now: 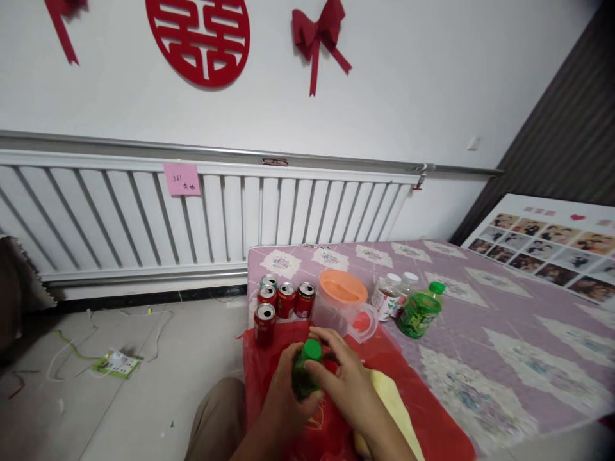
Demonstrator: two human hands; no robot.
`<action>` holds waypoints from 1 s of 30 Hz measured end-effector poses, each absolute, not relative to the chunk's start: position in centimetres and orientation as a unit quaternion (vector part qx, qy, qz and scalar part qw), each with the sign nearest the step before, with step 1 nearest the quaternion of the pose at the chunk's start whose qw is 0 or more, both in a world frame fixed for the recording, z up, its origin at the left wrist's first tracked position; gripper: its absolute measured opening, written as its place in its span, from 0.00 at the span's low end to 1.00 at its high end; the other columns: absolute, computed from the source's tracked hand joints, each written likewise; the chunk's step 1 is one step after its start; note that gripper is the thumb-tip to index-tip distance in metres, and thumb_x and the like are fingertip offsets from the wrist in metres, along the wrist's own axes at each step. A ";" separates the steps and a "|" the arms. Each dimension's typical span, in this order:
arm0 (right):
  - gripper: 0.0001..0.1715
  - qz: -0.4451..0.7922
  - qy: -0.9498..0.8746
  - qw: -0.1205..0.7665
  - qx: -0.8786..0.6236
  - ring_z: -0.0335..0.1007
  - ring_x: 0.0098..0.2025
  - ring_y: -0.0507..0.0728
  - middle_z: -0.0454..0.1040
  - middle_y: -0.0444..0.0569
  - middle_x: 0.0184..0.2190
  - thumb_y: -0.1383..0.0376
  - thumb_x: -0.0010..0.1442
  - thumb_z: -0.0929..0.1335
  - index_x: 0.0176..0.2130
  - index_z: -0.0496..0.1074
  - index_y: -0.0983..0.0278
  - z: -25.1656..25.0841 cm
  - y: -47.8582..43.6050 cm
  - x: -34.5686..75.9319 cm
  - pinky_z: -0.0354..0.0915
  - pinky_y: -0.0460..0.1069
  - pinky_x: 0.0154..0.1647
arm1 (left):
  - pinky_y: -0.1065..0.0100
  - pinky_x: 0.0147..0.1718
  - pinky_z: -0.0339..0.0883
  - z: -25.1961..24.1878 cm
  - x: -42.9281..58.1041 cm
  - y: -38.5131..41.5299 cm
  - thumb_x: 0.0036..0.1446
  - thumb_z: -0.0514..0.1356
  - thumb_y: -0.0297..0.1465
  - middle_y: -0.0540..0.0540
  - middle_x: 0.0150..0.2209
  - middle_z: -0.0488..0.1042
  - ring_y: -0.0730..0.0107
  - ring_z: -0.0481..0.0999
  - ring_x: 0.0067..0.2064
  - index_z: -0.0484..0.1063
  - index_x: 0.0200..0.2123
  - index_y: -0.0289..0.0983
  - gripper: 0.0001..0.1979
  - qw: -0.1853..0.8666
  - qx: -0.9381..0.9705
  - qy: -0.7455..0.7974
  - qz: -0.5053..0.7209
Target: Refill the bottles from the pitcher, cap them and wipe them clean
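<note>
Low in the middle of the head view, my left hand is wrapped around the left side of a green bottle with a green cap. My right hand grips the bottle's other side, its thumb near the cap. The fingers hide much of the bottle, which seems roughly upright. Beneath both hands spreads a red plastic sheet. A yellow cloth lies on it, partly behind my right forearm. Just beyond my hands stands a clear pitcher with an orange lid.
Several opened drink cans stand left of the pitcher. To its right are two white-capped bottles and another green bottle. A patterned mat covers the surface. Behind it is a white radiator; wires and a power strip lie on the floor.
</note>
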State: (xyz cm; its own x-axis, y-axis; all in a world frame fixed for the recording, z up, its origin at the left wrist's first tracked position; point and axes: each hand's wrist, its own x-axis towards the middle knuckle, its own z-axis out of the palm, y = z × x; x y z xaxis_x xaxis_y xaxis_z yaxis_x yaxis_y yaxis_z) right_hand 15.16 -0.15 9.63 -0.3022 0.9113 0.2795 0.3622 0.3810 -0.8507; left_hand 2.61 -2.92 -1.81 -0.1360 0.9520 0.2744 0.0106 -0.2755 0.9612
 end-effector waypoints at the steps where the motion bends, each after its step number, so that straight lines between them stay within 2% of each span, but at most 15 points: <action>1: 0.23 0.333 -0.713 0.411 -0.460 0.74 0.46 0.61 0.77 0.48 0.45 0.62 0.49 0.71 0.47 0.73 0.58 9.4 -0.3 14.9 0.69 0.54 0.48 | 0.54 0.56 0.69 -1.7 2.6 -3.0 0.45 0.66 0.22 0.39 0.57 0.70 0.53 0.73 0.57 0.60 0.59 0.39 0.37 0.397 0.525 0.455 0.600; 3: 0.18 0.308 -0.697 0.426 -0.488 0.75 0.41 0.61 0.77 0.47 0.39 0.62 0.47 0.72 0.41 0.73 0.59 9.0 -0.5 14.4 0.70 0.54 0.44 | 0.54 0.55 0.70 -1.4 2.7 -3.0 0.45 0.67 0.23 0.39 0.55 0.72 0.53 0.74 0.55 0.62 0.59 0.40 0.36 0.407 0.521 0.448 0.602; 6: 0.09 0.270 -0.712 0.436 -0.480 0.74 0.39 0.60 0.76 0.48 0.34 0.60 0.50 0.70 0.33 0.73 0.59 8.9 -0.7 14.0 0.69 0.53 0.42 | 0.54 0.56 0.69 -1.1 2.8 -3.0 0.46 0.68 0.24 0.39 0.54 0.73 0.53 0.74 0.55 0.63 0.58 0.40 0.35 0.412 0.518 0.439 0.607; 11: 0.10 0.304 -0.730 0.427 -0.439 0.74 0.41 0.59 0.77 0.48 0.38 0.58 0.58 0.67 0.39 0.75 0.59 9.0 -0.3 14.7 0.69 0.52 0.44 | 0.54 0.59 0.66 -1.2 2.8 -3.2 0.44 0.66 0.21 0.40 0.58 0.70 0.53 0.71 0.58 0.61 0.59 0.40 0.37 0.398 0.518 0.455 0.605; 17: 0.17 0.416 -0.658 0.450 -0.438 0.75 0.41 0.60 0.78 0.50 0.40 0.55 0.58 0.68 0.44 0.75 0.61 8.2 0.6 15.5 0.72 0.52 0.41 | 0.53 0.61 0.63 -1.4 2.6 -3.2 0.42 0.64 0.19 0.40 0.59 0.68 0.54 0.69 0.60 0.60 0.59 0.40 0.39 0.375 0.533 0.470 0.596; 30: 0.14 0.336 -0.761 0.372 -0.411 0.73 0.46 0.59 0.75 0.50 0.44 0.62 0.58 0.67 0.44 0.76 0.60 10.0 0.6 15.5 0.68 0.51 0.46 | 0.54 0.60 0.63 -1.3 2.6 -3.1 0.43 0.63 0.19 0.39 0.59 0.67 0.53 0.68 0.60 0.58 0.59 0.39 0.39 0.370 0.550 0.448 0.600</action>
State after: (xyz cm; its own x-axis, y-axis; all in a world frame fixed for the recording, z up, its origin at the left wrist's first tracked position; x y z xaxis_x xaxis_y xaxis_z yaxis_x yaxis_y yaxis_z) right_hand 15.51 0.57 9.98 -0.3846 0.8761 0.2907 0.3755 0.4362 -0.8178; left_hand 2.64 -3.14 -1.27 -0.1225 0.9363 0.3290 0.0487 -0.3255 0.9443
